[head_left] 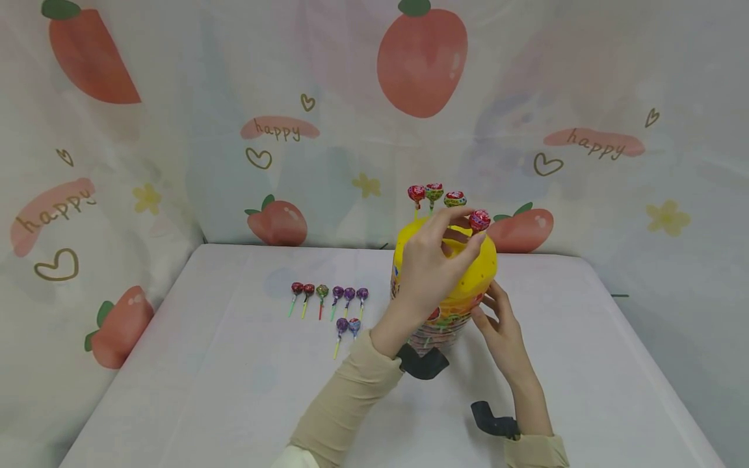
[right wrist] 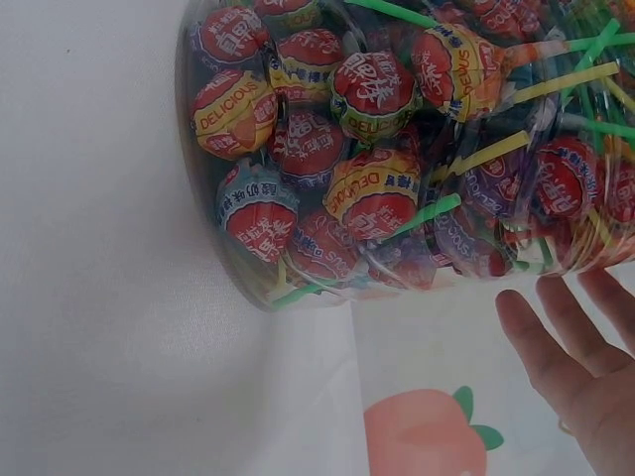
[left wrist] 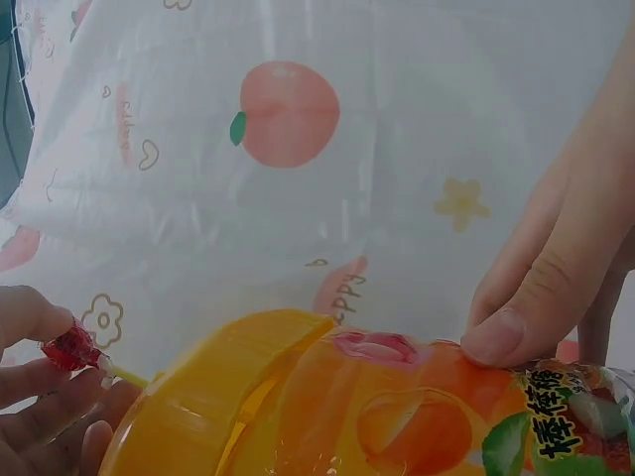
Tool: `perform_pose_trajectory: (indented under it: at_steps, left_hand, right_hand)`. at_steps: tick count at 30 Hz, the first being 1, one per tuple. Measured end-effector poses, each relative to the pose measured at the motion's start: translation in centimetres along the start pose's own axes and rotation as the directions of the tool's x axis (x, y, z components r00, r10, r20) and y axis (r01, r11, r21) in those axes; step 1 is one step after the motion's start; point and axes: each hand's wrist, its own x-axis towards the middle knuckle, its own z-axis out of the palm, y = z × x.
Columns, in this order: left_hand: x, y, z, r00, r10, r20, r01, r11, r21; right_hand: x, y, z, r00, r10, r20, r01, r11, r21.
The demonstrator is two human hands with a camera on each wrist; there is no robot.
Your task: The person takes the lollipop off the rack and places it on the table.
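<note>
A lollipop (head_left: 480, 221) in red and purple wrap is between the thumb and fingers of the left hand (head_left: 430, 270), above the yellow lid (head_left: 476, 270) of a large jar. In the left wrist view its red head (left wrist: 71, 349) touches the left hand (left wrist: 45, 397), and its yellow stick meets the lid (left wrist: 198, 397). The right hand (head_left: 503, 335) rests against the jar's right side, its thumb on the label in the left wrist view. In the right wrist view its fingers (right wrist: 556, 347) extend beside the clear jar (right wrist: 298, 149), full of wrapped lollipops.
Three lollipops (head_left: 433, 191) stand at the lid's back. On the white table (head_left: 234, 390), left of the jar, several lollipops (head_left: 322, 292) lie in a row, with two more (head_left: 342, 325) in front. A printed curtain (head_left: 339, 78) hangs behind the table.
</note>
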Motion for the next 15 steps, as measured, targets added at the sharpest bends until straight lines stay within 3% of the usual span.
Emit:
perform_pose_trajectory:
  at_steps: [15]
  left_hand:
    - [0.36, 0.10, 0.06, 0.998, 0.047, -0.042, -0.049, 0.998, -0.026]
  right_hand:
    - [0.05, 0.04, -0.06, 1.000, 0.000, -0.001, 0.000, 0.999, -0.048]
